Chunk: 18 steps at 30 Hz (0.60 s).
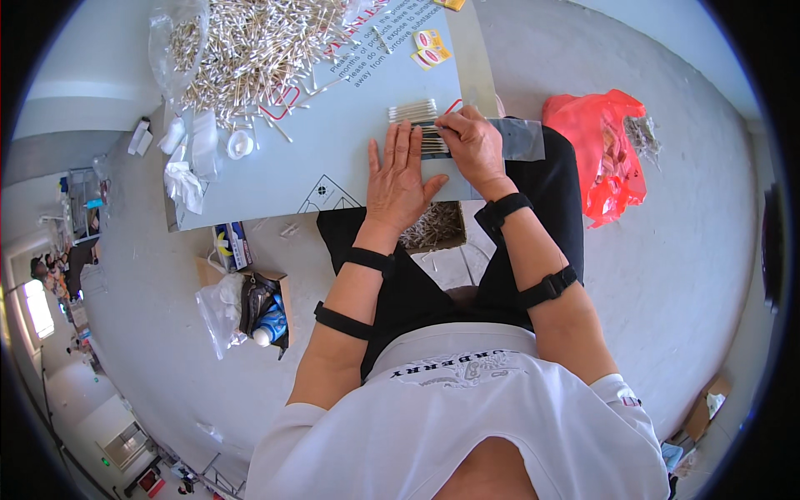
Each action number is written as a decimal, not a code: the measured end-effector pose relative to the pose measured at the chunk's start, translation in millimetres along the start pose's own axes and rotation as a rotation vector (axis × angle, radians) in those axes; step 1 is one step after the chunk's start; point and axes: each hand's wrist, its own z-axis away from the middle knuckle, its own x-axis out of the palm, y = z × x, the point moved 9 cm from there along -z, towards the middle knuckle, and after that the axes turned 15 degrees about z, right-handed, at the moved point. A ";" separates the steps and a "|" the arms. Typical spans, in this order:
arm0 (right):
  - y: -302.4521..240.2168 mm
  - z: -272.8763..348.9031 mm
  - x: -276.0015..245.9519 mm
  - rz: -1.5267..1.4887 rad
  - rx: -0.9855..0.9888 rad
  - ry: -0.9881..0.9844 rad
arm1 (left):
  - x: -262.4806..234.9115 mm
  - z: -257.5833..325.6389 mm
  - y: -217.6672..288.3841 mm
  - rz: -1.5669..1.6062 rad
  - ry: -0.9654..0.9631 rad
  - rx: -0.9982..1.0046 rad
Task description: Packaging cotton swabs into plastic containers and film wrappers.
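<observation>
My left hand (395, 185) lies flat on the table with fingers stretched out, its fingertips at the ends of a small row of cotton swabs (434, 147). My right hand (475, 152) is closed in a pinch over the other side of that row; what its fingertips grip is hidden. From under the right hand a clear plastic bag (525, 140) reaches past the table's edge above my leg. Just beyond my fingers lies another neat row of cotton swabs (412, 110). A big loose heap of cotton swabs (250, 58) covers the far left of the table.
On the grey table (283, 171) are small yellow-and-white packets (430, 48), a white roll (240, 144) and crumpled white plastic (183, 183). A box of swabs (437, 225) sits below the near edge. A red bag (596, 158) stands right; an open carton (283, 312) lies left.
</observation>
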 end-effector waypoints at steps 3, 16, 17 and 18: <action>-0.6 0.3 -0.6 0.001 0.005 0.008 | -0.4 0.0 0.2 -0.001 0.006 0.007; -2.9 -3.4 3.6 0.056 0.006 -0.048 | -0.9 0.4 -0.3 0.001 0.022 0.013; -1.3 -3.7 3.4 0.038 0.024 -0.047 | -1.4 0.2 0.6 0.001 0.023 0.013; 0.3 -4.0 3.3 0.019 0.042 -0.045 | -1.0 0.2 1.0 0.000 0.015 0.006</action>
